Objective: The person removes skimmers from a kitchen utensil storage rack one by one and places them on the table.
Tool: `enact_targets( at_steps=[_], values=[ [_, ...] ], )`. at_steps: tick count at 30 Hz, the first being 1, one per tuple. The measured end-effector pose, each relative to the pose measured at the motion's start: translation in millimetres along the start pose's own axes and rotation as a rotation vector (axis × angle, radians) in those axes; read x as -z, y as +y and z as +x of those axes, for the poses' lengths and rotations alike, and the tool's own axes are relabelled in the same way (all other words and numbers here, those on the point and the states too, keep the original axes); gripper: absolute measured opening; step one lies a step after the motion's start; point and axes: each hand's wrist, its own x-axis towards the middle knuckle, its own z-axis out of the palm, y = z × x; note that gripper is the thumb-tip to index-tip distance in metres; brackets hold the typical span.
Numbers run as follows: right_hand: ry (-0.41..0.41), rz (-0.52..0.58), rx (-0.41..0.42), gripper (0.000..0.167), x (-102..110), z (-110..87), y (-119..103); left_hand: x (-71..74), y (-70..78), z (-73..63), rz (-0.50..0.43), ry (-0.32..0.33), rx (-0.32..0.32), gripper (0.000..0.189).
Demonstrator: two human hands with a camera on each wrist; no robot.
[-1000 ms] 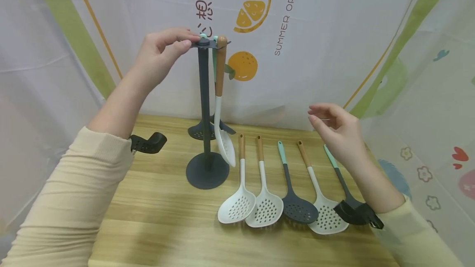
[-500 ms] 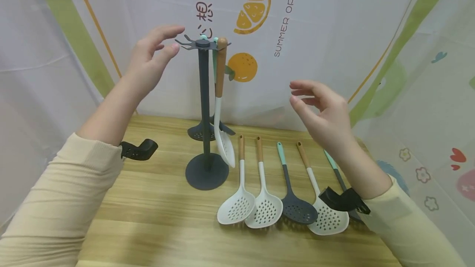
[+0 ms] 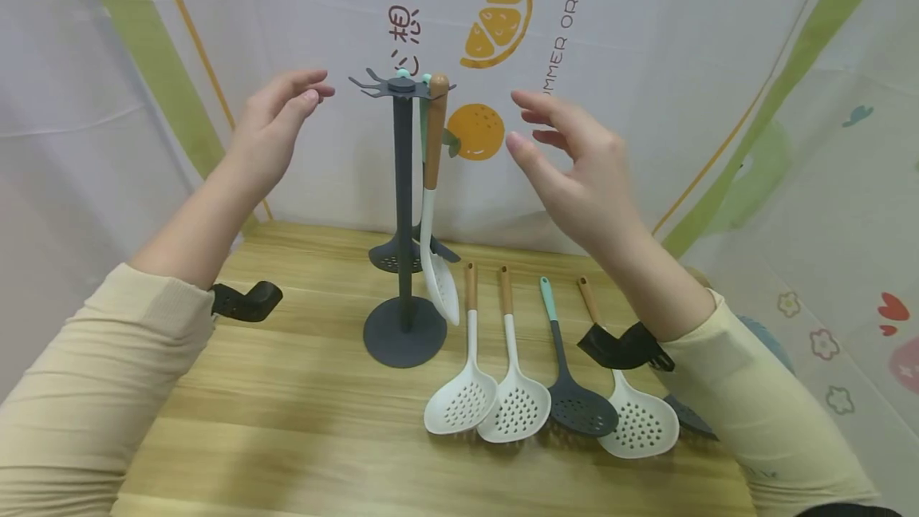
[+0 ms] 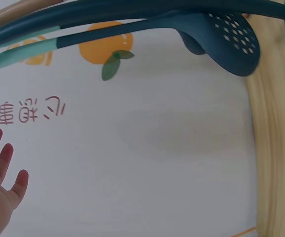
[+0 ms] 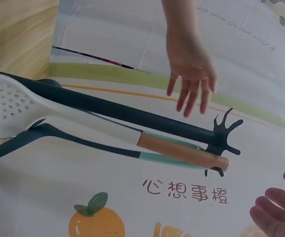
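Note:
A dark utensil stand (image 3: pixel 404 206) rises from a round base, with curved hooks at its top. From it hang a white slotted spoon (image 3: pixel 433 142) with a wooden handle and, behind, dark utensils with mint handles, one a slotted spoon (image 4: pixel 231 42). My left hand (image 3: pixel 269 130) is left of the hooks, apart from them, fingers relaxed and holding nothing. To the right of the stand my right hand (image 3: pixel 577 170) is raised, its fingers and thumb spread, also holding nothing. The right wrist view shows my left hand (image 5: pixel 189 61) beyond the stand and my right fingers (image 5: pixel 275 207).
On the wooden table (image 3: pixel 301 405) lie two white slotted spoons (image 3: pixel 461 401) (image 3: pixel 515 409), a dark slotted spoon (image 3: pixel 583 407) with a mint handle and a white slotted turner (image 3: pixel 639 425). A dark utensil (image 3: pixel 691 417) is mostly hidden under my right sleeve. A printed curtain (image 3: pixel 345 166) hangs behind.
My left hand has let go of the stand's top and drawn back to the left. My right hand has moved left and up, closer to the stand. The utensils stay put.

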Motion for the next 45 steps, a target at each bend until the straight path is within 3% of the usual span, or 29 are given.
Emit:
enact_targets(
  at_steps=[8,16,22,31,39,45],
  values=[
    [-0.021,-0.001,0.062,0.035,-23,18.8,-4,1.0,-22.8,-8.2,0.033,-0.053,0.078,0.047],
    [-0.143,-0.074,0.042,0.045,-45,36.5,-3,-10.2,-35.5,-17.2,0.025,-0.123,0.119,0.051],
    [-0.216,-0.120,0.091,0.047,-63,47.2,-3,-19.8,-45.4,-21.9,-0.009,-0.142,0.138,0.051],
    [-0.310,-0.144,0.027,0.045,-76,56.9,1,-32.0,-60.9,-28.6,-0.019,-0.192,0.172,0.051],
    [-0.301,-0.275,0.045,0.045,-82,59.0,1,-40.4,-68.4,-33.8,-0.036,-0.217,0.186,0.050],
    [-0.288,-0.358,0.002,0.038,-89,62.7,-9,-46.1,-69.8,-35.9,-0.041,-0.229,0.192,0.050]
  ],
)
